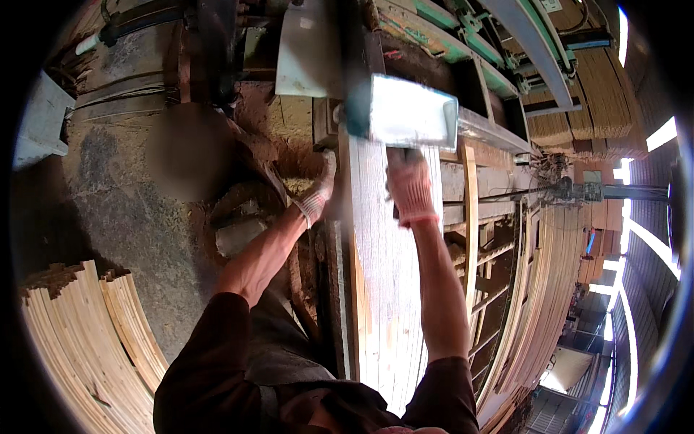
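A bundle of long, pale wooden boards (387, 260) lies lengthwise in front of me, glaring white in the light. My right hand (412, 189), in a knitted work glove, is over the boards with fingers curled round something dark that I cannot make out. Just beyond it is a bright, box-shaped metal piece (413, 112), blurred and overexposed. My left hand (318, 194), gloved too, reaches along the left side of the boards. Its fingers stretch forward, close to a small wooden block (325, 123); their inner side is hidden.
Stacked boards (90, 325) stand at the lower left on a dusty floor (137, 188). Sawdust lies around the machine. A slatted frame (499, 267) and more long boards (538, 289) run along the right. Green metal machinery (463, 36) is at the far right.
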`<state>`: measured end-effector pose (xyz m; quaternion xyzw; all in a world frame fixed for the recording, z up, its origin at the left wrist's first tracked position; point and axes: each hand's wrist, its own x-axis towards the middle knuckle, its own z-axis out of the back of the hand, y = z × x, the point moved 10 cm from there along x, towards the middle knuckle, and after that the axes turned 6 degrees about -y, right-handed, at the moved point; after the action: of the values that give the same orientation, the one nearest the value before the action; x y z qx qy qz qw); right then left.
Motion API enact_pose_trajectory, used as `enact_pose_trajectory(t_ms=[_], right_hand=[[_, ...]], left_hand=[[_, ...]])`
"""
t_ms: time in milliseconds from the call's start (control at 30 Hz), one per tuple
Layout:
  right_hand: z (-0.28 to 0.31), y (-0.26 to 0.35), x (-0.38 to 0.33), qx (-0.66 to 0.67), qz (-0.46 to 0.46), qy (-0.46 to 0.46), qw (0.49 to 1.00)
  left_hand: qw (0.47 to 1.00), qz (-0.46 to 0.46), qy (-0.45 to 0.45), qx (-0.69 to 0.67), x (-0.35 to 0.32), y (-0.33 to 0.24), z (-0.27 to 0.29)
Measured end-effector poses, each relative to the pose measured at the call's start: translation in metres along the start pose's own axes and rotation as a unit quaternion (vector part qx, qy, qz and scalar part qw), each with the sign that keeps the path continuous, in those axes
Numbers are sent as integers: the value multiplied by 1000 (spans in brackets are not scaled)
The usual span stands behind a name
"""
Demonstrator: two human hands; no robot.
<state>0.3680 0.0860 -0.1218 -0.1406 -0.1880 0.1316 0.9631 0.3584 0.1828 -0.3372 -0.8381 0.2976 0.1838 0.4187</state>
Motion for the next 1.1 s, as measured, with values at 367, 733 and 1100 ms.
enact_pose_trajectory(t_ms=[367, 733, 1100], right_hand=[[48, -2, -66, 261, -120, 28, 957], [73, 40, -108, 59, -16, 107, 992], [267, 160, -685, 51, -125, 504, 853]], left_hand=[[1000, -11, 26, -10, 8, -4, -9], [995, -84, -6, 46, -9, -7, 18], [944, -96, -65, 309, -139, 21, 82]])
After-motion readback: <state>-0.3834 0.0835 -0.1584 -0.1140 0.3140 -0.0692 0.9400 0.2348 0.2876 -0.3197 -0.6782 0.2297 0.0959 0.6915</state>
